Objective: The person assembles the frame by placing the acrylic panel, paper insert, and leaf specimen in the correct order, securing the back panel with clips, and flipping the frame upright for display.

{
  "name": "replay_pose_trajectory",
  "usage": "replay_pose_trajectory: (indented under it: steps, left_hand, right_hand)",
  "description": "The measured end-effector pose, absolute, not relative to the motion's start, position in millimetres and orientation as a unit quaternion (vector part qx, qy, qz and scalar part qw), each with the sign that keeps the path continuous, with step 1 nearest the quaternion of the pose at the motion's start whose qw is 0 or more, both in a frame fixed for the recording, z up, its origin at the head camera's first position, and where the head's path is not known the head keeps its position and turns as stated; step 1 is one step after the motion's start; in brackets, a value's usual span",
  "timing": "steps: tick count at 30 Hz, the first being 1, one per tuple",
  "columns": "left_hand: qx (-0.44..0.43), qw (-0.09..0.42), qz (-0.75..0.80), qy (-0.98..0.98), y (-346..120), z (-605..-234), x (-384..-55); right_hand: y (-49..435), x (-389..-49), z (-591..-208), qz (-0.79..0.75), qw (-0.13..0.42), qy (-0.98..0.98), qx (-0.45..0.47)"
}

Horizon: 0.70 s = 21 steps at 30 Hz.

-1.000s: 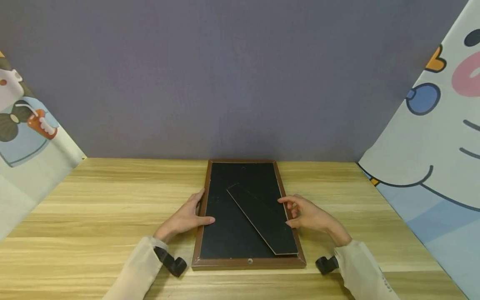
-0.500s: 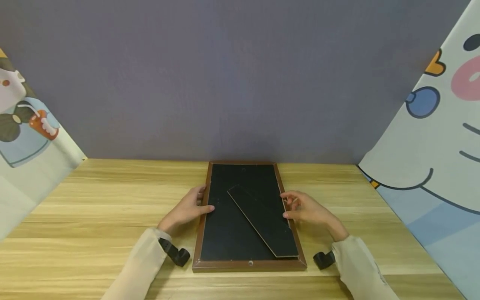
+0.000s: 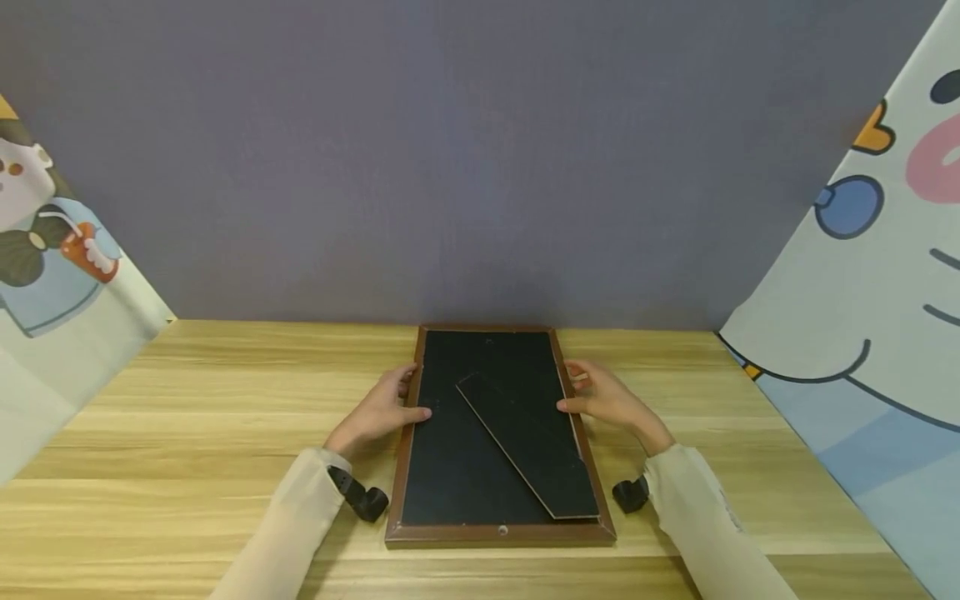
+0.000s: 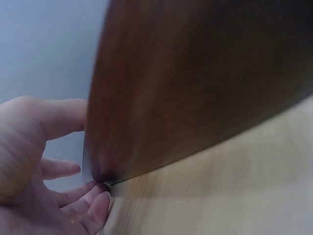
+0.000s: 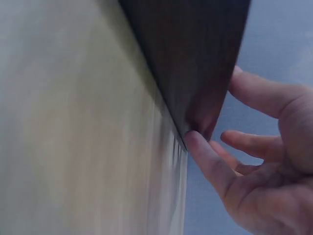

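Note:
A picture frame lies face down on the table, its black back up inside a brown border. Its folded easel stand slants across the back. My left hand grips the left edge, thumb over the border and fingers at the side. On the right edge, my right hand does the same a little above mid-length. Both wrist views show the brown frame side close up, with the thumb at its upper edge and fingertips at its lower edge. The frame's front is hidden.
The wood-grain table stretches out on both sides of the frame. A grey wall stands right behind the frame's far end. Panels with cartoon prints, such as the right panel, border both sides.
My right hand has moved up along the right edge and taken hold of it. My left hand has slid slightly upward on its edge. The frame stays almost in place.

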<state>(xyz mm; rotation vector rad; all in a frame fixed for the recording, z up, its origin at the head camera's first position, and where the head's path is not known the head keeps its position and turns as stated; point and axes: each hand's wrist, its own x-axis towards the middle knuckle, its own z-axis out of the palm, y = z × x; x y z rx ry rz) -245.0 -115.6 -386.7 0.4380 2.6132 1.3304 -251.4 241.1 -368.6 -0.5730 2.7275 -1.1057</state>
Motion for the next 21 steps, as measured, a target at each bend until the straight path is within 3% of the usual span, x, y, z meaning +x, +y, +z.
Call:
replay_pose_trajectory:
  steps: [5,21]
  left_hand:
    - [0.132,0.099,0.454,0.875,-113.9,-386.7,-247.8]
    - [0.150,0.111,0.437,0.880,-114.9,-387.8,-260.1]
  right_hand:
    - [235.7,-257.3,-368.1,-0.366,0.108,0.907,-0.178]
    - [236.1,-260.8,-374.2,-0.376,0.117,0.903,-0.174]
